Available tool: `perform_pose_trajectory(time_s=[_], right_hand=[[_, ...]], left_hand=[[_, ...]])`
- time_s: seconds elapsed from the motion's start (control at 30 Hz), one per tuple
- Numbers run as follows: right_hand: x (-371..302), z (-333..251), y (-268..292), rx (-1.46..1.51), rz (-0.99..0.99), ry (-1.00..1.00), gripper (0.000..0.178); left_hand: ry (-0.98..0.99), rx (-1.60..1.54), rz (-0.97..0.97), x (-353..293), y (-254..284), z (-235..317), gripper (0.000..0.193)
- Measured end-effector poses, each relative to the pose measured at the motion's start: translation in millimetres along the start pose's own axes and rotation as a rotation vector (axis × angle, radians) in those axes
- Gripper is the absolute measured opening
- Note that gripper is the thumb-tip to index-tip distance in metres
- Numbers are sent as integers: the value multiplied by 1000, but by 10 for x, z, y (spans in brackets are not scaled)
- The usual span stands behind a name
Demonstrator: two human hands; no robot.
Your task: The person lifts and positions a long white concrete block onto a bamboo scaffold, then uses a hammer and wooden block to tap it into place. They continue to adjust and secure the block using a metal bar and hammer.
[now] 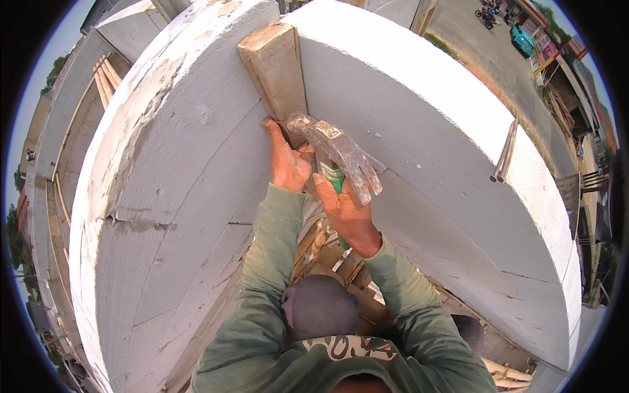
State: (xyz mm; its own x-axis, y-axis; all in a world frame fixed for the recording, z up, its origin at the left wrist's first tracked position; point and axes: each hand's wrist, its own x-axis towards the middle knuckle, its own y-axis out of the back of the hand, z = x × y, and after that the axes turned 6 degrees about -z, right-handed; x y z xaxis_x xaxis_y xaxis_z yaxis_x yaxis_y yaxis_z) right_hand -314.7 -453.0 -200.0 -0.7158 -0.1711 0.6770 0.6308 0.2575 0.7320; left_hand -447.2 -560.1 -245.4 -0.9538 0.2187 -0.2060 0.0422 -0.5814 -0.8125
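Observation:
A wooden plank [274,69] stands upright in the corner between two pale block walls. My left hand [290,165] grips its lower part, thumb stretched up along the left side; the hammer head partly hides the fingers. In my right hand [347,213] is a claw hammer [341,150] with a green handle, its fingers closed round the grip. The hammer's striking face is close to the plank, just above my left hand, and its claws point right and down. Whether it touches the plank I cannot tell. Long nails [504,157] lie on the right wall's top.
The left wall [164,131] and right wall [406,111] curve round me, with a crack in the left one. Below are loose timber pieces [321,252] and a dark rounded thing [320,308]. Bamboo poles [105,82] stand beyond the left wall. A road [468,49] with vehicles lies far right.

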Motion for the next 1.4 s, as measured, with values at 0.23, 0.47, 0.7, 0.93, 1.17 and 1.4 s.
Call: perform_pose_trajectory(time_s=[0.23,0.47,0.7,0.93,1.17,1.4], right_hand=[[-27,40,-103,887,101,-184,19],[-108,24,-60,1045,8,-359,14],[-125,14,-131,1105,-160,-594,11],[-92,-83,-98,1000,-140,-505,22],[-10,-81,-18,1048,-320,-616,15],[-27,-97,-130,956,-259,-600,15]], left_hand=[[-53,-8,-13,-44,4,-49,117],[-47,-34,25,-21,62,-75,124],[-81,-49,29,-26,55,-71,110],[-88,-32,135,28,15,-79,61],[-45,-43,-59,33,87,-60,97],[-39,-33,-21,18,100,-91,97]])
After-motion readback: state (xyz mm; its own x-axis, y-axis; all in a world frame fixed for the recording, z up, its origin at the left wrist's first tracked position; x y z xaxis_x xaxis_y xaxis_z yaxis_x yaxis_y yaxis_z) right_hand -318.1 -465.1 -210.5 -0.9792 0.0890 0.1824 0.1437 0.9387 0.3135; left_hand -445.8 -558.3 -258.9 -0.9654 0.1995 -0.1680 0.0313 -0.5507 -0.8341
